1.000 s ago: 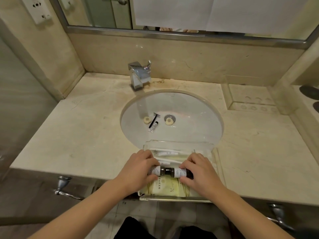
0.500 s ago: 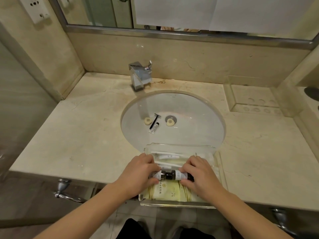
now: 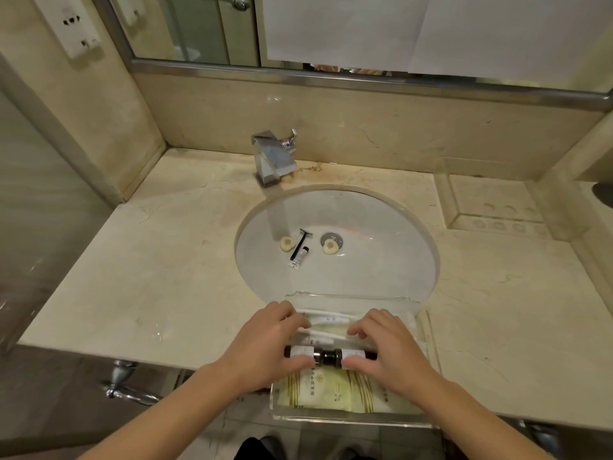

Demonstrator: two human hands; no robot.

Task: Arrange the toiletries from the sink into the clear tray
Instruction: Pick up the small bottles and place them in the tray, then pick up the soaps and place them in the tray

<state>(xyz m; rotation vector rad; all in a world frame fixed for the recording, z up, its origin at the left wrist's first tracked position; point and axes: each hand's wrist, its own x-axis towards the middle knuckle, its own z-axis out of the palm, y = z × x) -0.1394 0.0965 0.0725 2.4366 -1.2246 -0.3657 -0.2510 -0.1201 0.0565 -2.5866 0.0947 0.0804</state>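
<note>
A clear tray (image 3: 428, 330) sits at the counter's front edge, just below the sink (image 3: 391, 270). Two small dark bottles lie end to end across it, caps touching. My left hand (image 3: 265, 346) pinches the left bottle (image 3: 300, 351). My right hand (image 3: 388, 350) pinches the right bottle (image 3: 356, 353). Yellow packets (image 3: 331, 390) and white wrapped items (image 3: 328, 325) lie in the tray under and behind the bottles. In the basin rest a black razor (image 3: 301, 242), a small white tube (image 3: 299, 257) and two round soaps, one left (image 3: 287, 243), one by the drain (image 3: 330, 245).
A chrome faucet (image 3: 273, 157) stands behind the basin. A second clear tray (image 3: 451, 200) sits at the back right of the marble counter (image 3: 149, 270). A mirror runs along the back wall, and a socket plate (image 3: 68, 23) is on the left wall.
The view has shifted slightly. My fingers have spread a little over the two bottles, which stay end to end in the tray. The items in the basin have not moved.
</note>
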